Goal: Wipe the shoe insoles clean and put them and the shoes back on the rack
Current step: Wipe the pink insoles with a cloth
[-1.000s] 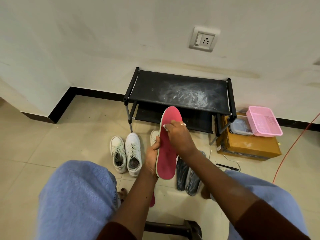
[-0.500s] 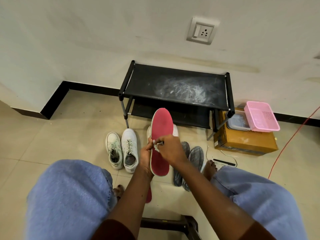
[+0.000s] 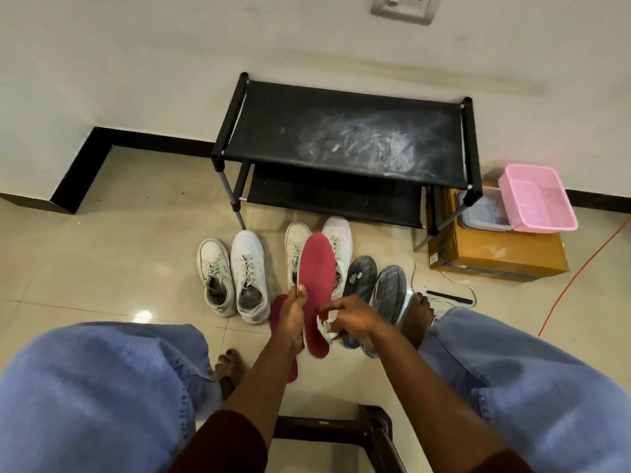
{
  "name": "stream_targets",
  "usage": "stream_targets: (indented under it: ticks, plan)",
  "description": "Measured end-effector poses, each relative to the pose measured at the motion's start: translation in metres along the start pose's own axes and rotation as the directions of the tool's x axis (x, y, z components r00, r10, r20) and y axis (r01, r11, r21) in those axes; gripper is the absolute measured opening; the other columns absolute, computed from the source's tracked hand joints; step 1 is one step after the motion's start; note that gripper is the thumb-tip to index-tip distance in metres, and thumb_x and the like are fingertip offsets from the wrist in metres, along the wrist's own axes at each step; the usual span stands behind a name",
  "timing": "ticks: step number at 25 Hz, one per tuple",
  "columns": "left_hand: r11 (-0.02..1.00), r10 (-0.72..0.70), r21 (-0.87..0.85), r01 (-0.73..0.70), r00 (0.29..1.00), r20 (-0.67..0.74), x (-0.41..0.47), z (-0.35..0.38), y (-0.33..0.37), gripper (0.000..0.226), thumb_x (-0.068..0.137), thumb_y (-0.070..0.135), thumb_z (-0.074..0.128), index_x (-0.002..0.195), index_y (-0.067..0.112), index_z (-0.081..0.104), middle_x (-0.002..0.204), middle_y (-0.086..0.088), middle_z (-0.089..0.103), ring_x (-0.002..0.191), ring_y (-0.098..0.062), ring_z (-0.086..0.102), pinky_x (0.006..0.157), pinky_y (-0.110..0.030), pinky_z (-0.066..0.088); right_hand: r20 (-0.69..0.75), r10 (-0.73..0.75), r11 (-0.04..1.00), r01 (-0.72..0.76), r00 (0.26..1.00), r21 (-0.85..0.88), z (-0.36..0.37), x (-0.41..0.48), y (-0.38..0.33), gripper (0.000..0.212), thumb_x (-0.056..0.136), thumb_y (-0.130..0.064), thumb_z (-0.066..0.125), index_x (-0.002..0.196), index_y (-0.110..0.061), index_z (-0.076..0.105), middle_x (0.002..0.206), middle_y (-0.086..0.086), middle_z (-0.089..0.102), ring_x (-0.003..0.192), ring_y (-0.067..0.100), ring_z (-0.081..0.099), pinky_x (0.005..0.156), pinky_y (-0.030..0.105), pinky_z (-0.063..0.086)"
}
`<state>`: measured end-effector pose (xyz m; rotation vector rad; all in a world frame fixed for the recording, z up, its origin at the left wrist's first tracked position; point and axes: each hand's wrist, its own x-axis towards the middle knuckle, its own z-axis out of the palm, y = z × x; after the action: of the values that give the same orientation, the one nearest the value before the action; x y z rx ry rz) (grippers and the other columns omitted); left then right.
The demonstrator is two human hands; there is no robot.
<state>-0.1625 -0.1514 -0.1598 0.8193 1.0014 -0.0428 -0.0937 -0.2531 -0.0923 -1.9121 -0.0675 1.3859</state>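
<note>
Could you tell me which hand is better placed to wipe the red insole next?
Right: the right hand pinches the white wipe at the red insole, while the left hand holds its edge.

Loose light-blue denim trousers (image 3: 102, 387) cover both legs, one on either side of the dark stool (image 3: 324, 435). Dark maroon sleeves (image 3: 225, 445) end near the elbows, beside the stool. The left hand (image 3: 293, 314) and right hand (image 3: 353, 319) are bare. Beyond the stool, the bare feet (image 3: 230, 368) show dark-painted toenails.
</note>
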Motion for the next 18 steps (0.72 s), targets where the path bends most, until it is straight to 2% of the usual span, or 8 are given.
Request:
stream_targets:
  ticks: [2, 4, 7, 11, 13, 14, 16, 18]
  plan:
    - [0.997, 0.028, 0.08, -0.02, 0.995, -0.1, 0.014, -0.004, -0.026, 0.03, 0.1, 0.027, 0.041, 0.118, 0.006, 0.053, 0.103, -0.012, 0.065, 0.093, -0.025, 0.063, 0.082, -0.038, 0.054, 0.126, 0.097, 0.976, -0.119, 0.987, 0.183, 0.01, 0.026, 0.033, 0.041, 0.081, 0.021, 0.045, 0.116, 0.004, 0.058, 0.097, 0.008, 0.059, 0.087, 0.021, 0.057, 0.079, 0.034, 0.051]
    - [0.987, 0.022, 0.159, 0.002, 0.988, -0.152, 0.029, -0.014, -0.053, 0.028, 0.101, 0.019, 0.039, 0.118, 0.004, 0.054, 0.103, -0.014, 0.064, 0.094, -0.029, 0.062, 0.087, -0.044, 0.052, 0.178, 0.155, 0.942, -0.2, 0.972, 0.269, 0.02, 0.049, 0.063, 0.041, 0.081, 0.022, 0.043, 0.117, 0.006, 0.056, 0.094, 0.008, 0.06, 0.087, 0.021, 0.057, 0.078, 0.033, 0.051]
    - [0.972, -0.048, 0.217, 0.091, 0.98, -0.195, 0.055, -0.036, -0.093, 0.02, 0.098, 0.009, 0.044, 0.104, 0.012, 0.062, 0.102, -0.015, 0.066, 0.094, -0.03, 0.061, 0.089, -0.047, 0.05, 0.168, 0.252, 0.919, -0.29, 0.953, 0.266, 0.031, 0.081, 0.105, 0.045, 0.081, 0.024, 0.041, 0.119, 0.005, 0.055, 0.092, 0.008, 0.06, 0.081, 0.017, 0.057, 0.065, 0.025, 0.05]
    - [0.924, -0.144, 0.303, 0.232, 0.948, -0.285, 0.089, -0.059, -0.132, 0.025, 0.09, -0.001, 0.049, 0.106, 0.01, 0.064, 0.1, -0.014, 0.067, 0.093, -0.032, 0.063, 0.08, -0.041, 0.051, 0.171, 0.35, 0.888, -0.384, 0.921, 0.252, 0.043, 0.114, 0.146, 0.04, 0.086, 0.019, 0.037, 0.12, 0.005, 0.053, 0.095, 0.01, 0.06, 0.076, 0.014, 0.057, 0.064, 0.022, 0.05]
    - [0.903, -0.179, 0.326, 0.281, 0.934, -0.308, 0.109, -0.063, -0.145, 0.029, 0.088, -0.004, 0.047, 0.098, 0.015, 0.067, 0.098, -0.014, 0.068, 0.085, -0.029, 0.063, 0.079, -0.04, 0.052, 0.182, 0.397, 0.866, -0.433, 0.9, 0.25, 0.046, 0.13, 0.158, 0.037, 0.09, 0.014, 0.034, 0.121, 0.004, 0.052, 0.088, 0.007, 0.059, 0.072, 0.014, 0.056, 0.06, 0.021, 0.049]
    - [0.887, -0.211, 0.329, 0.324, 0.918, -0.335, 0.119, -0.064, -0.15, 0.03, 0.088, -0.003, 0.045, 0.094, 0.016, 0.067, 0.094, -0.013, 0.067, 0.077, -0.025, 0.061, 0.071, -0.036, 0.052, 0.193, 0.415, 0.86, -0.453, 0.889, 0.237, 0.047, 0.139, 0.166, 0.036, 0.09, 0.014, 0.034, 0.121, 0.005, 0.051, 0.089, 0.008, 0.058, 0.071, 0.013, 0.055, 0.06, 0.022, 0.049]
    - [0.861, -0.269, 0.316, 0.399, 0.883, -0.384, 0.136, -0.067, -0.156, 0.029, 0.091, -0.001, 0.042, 0.105, 0.009, 0.066, 0.09, -0.012, 0.063, 0.069, -0.018, 0.054, 0.062, -0.029, 0.045, 0.208, 0.422, 0.869, -0.459, 0.882, 0.187, 0.048, 0.156, 0.178, 0.039, 0.085, 0.019, 0.038, 0.121, 0.009, 0.05, 0.094, 0.011, 0.056, 0.072, 0.013, 0.055, 0.063, 0.025, 0.048]
    - [0.818, -0.317, 0.352, 0.456, 0.867, -0.386, 0.154, -0.07, -0.163, 0.032, 0.093, 0.003, 0.042, 0.122, 0.001, 0.057, 0.11, -0.018, 0.062, 0.084, -0.021, 0.055, 0.077, -0.036, 0.05, 0.224, 0.429, 0.865, -0.469, 0.875, 0.176, 0.05, 0.171, 0.189, 0.043, 0.08, 0.024, 0.04, 0.12, 0.009, 0.051, 0.091, 0.012, 0.057, 0.072, 0.015, 0.056, 0.063, 0.027, 0.047]
